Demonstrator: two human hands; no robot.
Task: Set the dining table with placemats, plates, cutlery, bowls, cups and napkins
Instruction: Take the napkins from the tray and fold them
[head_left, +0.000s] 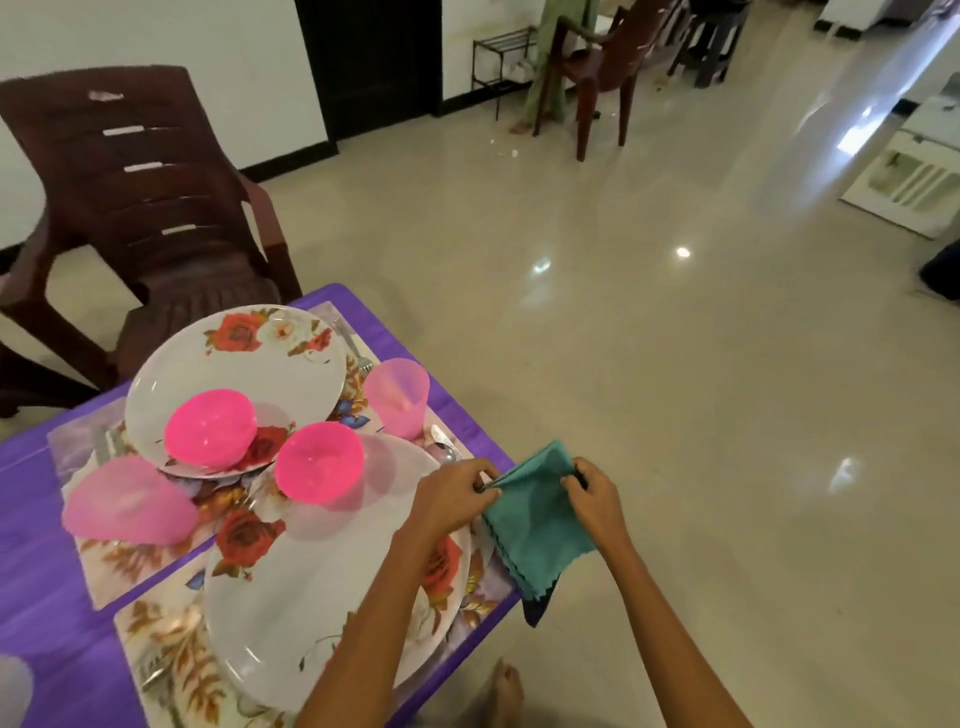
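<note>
A teal napkin (535, 525) hangs off the table's right edge, held up by both hands. My left hand (452, 493) pinches its left top corner and my right hand (592, 493) pinches the right top corner. A darker cloth (537, 610) shows under its lower tip. On the purple table (31, 519) lie floral placemats (130, 566) with two rose-patterned plates, far (270, 343) and near (270, 597). Two bright pink bowls (210, 428) (318, 462) sit on them. Pale pink cups stand at the right (397, 397) and left (127, 504). A spoon (444, 447) lies by the near plate.
A brown plastic chair (140, 208) stands at the table's far end. Shiny tiled floor (675, 389) spreads to the right, with another brown chair (597, 67) and a wire rack (501, 57) far back. My bare foot (506, 691) is beside the table's edge.
</note>
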